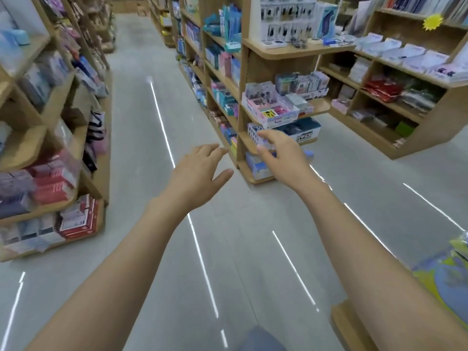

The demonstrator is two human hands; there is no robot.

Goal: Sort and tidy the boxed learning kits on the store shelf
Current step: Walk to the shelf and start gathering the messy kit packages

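Fingers (211, 150) of the left hand (200, 173) are loosely spread and those of the right hand (283, 155) slightly curled, both holding nothing. Ahead, a wooden end shelf (286, 50) carries a pastel boxed kit (269, 108) on its middle tier, long side along the shelf edge and open face up. A dark blue box (301, 131) sits below.

Single head camera, wide-angle, facing forward-down along aisle (131, 110); shelves (255, 72) near both sides.
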